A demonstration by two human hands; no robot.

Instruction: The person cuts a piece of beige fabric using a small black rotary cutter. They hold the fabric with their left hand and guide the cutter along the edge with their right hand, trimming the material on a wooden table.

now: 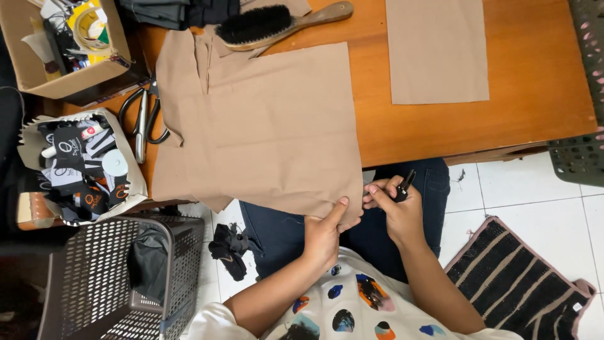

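Tan fabric piece (264, 126) lies flat on wooden table (535, 82), its near corner hanging over the edge twd the person's lap. Step looks like work at that corner w/ a small black tool (403, 186), poss. a marker or clip, can't tell which. Left hand (324, 233) pinches the corner, thumb on top, fingers shut on the cloth. Right hand (396, 204) fingers closed round the tool, tip just beside the hem. Next move prob. needs the corner held taut & steady. Scissors (143, 119) & brush (277, 24) lie further off
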